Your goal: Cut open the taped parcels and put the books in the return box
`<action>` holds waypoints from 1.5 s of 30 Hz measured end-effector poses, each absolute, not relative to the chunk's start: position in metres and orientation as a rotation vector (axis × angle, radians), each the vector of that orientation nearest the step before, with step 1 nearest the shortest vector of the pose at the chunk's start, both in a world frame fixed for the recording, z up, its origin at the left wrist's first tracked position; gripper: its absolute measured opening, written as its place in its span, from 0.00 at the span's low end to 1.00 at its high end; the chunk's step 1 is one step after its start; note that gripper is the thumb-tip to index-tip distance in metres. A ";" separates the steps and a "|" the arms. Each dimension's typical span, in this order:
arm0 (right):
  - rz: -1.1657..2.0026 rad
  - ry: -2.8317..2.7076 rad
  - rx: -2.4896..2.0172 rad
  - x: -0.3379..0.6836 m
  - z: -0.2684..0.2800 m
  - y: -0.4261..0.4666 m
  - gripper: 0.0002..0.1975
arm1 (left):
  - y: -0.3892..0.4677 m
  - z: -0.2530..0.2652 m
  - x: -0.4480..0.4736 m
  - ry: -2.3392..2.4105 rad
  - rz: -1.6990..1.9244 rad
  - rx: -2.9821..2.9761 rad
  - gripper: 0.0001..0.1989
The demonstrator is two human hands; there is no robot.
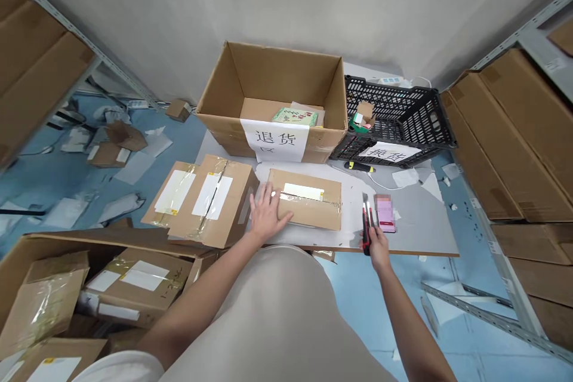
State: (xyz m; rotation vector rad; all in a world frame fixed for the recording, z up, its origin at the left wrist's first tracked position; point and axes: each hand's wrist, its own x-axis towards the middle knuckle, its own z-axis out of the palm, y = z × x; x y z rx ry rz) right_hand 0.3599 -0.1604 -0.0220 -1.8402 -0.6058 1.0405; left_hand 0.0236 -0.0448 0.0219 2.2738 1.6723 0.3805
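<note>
A taped cardboard box (308, 215) with a white label lies near the table's front edge. My left hand (265, 213) rests on its left end, fingers spread. In my right hand (378, 245) is a red and black box cutter (367, 233), its blade pointing away from me, held right of the box and apart from it. A phone (385, 213) with a lit pink screen lies just beside that hand. Left of my left hand, two more taped boxes stand side by side, the nearer box (237, 200) and the farther box (172, 191).
Behind stands a large open carton (219, 125) with a paper sign, next to a black plastic crate (414, 125). A yellow and black cutter (359, 167) lies before the crate. A big carton (129, 237) of parcels is at lower left. Shelves with boxes (496, 137) flank the table (421, 233).
</note>
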 end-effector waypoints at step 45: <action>0.158 -2.441 -1.847 0.274 0.043 0.063 0.23 | -0.067 0.028 0.016 1.277 0.282 2.463 0.28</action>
